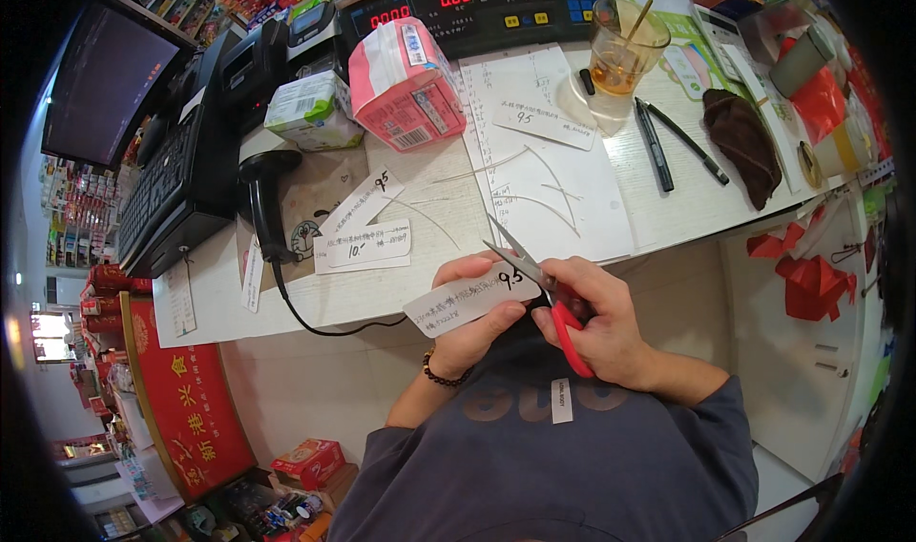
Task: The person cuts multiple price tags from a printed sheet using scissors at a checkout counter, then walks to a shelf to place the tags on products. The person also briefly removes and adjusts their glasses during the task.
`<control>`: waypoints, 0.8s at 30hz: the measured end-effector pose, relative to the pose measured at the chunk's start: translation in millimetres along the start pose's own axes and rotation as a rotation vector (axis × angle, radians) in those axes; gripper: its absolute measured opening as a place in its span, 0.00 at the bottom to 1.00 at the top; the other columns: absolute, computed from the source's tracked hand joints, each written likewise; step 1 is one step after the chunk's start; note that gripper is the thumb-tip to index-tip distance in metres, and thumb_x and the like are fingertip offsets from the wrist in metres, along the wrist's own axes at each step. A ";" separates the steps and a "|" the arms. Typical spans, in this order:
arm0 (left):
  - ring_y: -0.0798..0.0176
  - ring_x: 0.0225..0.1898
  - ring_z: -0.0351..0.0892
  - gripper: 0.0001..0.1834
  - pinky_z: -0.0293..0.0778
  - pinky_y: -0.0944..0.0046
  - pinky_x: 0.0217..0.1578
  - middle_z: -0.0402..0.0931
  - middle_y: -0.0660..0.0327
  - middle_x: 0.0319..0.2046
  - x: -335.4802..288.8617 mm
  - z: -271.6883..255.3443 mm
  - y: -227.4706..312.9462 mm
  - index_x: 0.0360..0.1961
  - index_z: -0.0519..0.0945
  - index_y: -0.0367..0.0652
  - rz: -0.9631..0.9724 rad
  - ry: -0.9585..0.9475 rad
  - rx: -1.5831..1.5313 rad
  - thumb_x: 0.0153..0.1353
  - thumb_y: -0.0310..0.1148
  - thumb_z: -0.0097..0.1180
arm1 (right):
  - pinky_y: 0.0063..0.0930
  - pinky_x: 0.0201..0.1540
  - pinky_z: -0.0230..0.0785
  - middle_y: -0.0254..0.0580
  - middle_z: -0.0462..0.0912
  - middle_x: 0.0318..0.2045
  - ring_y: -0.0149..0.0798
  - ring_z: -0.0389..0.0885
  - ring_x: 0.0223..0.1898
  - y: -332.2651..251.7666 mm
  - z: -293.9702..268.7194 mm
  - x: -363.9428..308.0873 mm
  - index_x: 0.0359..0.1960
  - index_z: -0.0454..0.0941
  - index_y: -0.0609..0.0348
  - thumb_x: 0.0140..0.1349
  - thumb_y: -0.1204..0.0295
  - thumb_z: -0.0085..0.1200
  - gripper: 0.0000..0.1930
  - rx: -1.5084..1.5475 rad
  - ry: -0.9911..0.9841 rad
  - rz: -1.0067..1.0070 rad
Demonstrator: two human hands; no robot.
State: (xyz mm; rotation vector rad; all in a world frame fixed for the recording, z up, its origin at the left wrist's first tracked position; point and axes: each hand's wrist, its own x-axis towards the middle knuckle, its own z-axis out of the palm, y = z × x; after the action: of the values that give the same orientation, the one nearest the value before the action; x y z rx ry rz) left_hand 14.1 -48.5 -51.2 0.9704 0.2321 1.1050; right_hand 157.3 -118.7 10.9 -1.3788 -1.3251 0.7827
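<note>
My left hand (474, 340) pinches a white paper card (458, 299) with black handwriting, held over the counter's near edge. In my right hand (611, 324) is a pair of scissors (569, 337) with red handles. Their blades point up and left, slightly apart, beside the card's right end; whether they touch its edge I cannot tell. Similar handwritten cards (367, 248) lie on the counter to the left, and another card (542, 122) rests on a written sheet (596, 213). Thin curved paper strips (534, 198) are scattered on that sheet.
Along the back stand a scale (468, 12), a pink package (405, 84), a green-white package (315, 111) and a glass (625, 51) with liquid. A barcode scanner (267, 198) sits left, its cable hanging over the edge. Pens (655, 146) and a brown cloth (739, 146) lie right.
</note>
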 end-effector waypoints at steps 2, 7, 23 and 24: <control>0.57 0.53 0.66 0.26 0.68 0.58 0.50 0.69 0.54 0.44 0.3 -0.3 1.5 0.47 0.66 0.45 0.024 -0.011 0.047 0.47 0.18 0.61 | 0.17 0.20 0.58 0.36 0.69 0.24 0.26 0.64 0.20 -0.9 -0.7 0.7 0.42 0.73 0.62 0.45 0.80 0.59 0.19 -0.021 -0.007 -0.004; 0.58 0.52 0.67 0.26 0.68 0.58 0.50 0.70 0.53 0.45 3.0 0.3 5.2 0.47 0.67 0.44 0.066 -0.042 0.102 0.47 0.17 0.60 | 0.18 0.20 0.59 0.36 0.69 0.24 0.26 0.65 0.20 -0.4 -0.8 0.9 0.41 0.73 0.61 0.44 0.81 0.59 0.19 -0.023 -0.008 -0.002; 0.57 0.51 0.68 0.25 0.69 0.59 0.48 0.69 0.51 0.46 4.6 -3.6 6.5 0.46 0.67 0.44 0.070 -0.073 0.158 0.46 0.16 0.60 | 0.17 0.21 0.60 0.37 0.67 0.22 0.27 0.64 0.20 0.8 -1.1 2.5 0.41 0.73 0.62 0.45 0.82 0.58 0.18 -0.008 -0.015 -0.008; 0.57 0.51 0.68 0.25 0.69 0.59 0.48 0.69 0.51 0.47 4.5 -4.3 6.0 0.46 0.67 0.44 0.068 -0.075 0.144 0.46 0.16 0.60 | 0.17 0.21 0.59 0.37 0.67 0.22 0.26 0.64 0.20 1.3 -1.5 2.4 0.41 0.73 0.62 0.45 0.82 0.58 0.18 -0.017 -0.019 -0.001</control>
State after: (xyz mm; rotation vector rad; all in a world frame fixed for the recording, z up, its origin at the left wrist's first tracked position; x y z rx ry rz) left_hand 9.8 -41.8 -47.9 1.1533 0.2210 1.1227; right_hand 159.5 -116.5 10.5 -1.3872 -1.3498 0.7875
